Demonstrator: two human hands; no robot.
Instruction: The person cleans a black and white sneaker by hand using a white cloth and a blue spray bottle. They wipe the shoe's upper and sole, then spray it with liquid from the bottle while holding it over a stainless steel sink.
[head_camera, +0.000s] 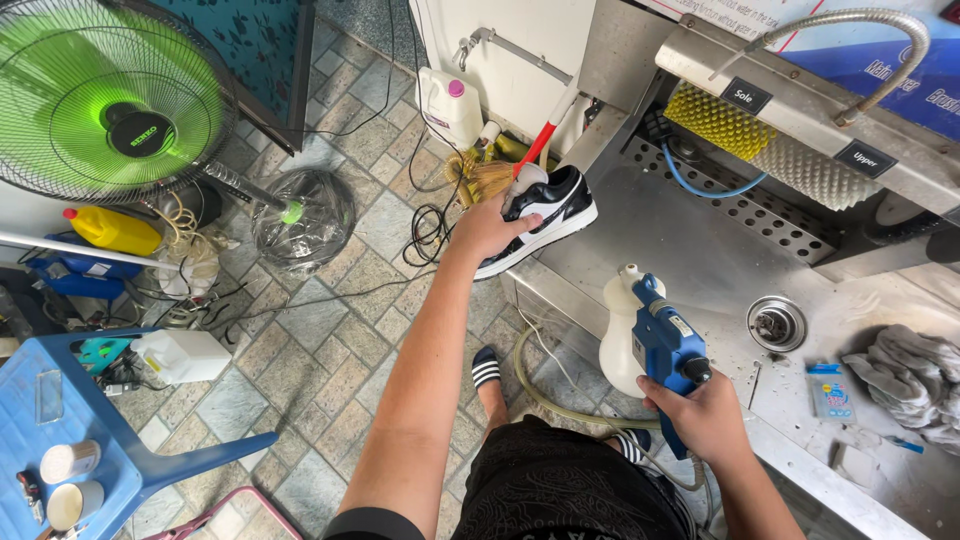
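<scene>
My left hand (487, 228) grips a black and white sneaker (548, 207) by its heel, holding it over the near left corner of a steel wash basin (680, 240). My right hand (706, 412) is closed around the handle of a blue spray gun (665, 338) with a white bottle (618, 335) fixed under it. The gun's nozzle points toward the sneaker. A pale hose (560, 400) trails down from the gun past my legs.
Yellow and white brush rollers (770, 145) sit at the basin's back. A drain (776, 323), a grey rag (910, 375) and a small blue packet (829, 390) lie at right. A green fan (110, 100), jugs, cables and a blue plastic chair (90, 420) crowd the tiled floor at left.
</scene>
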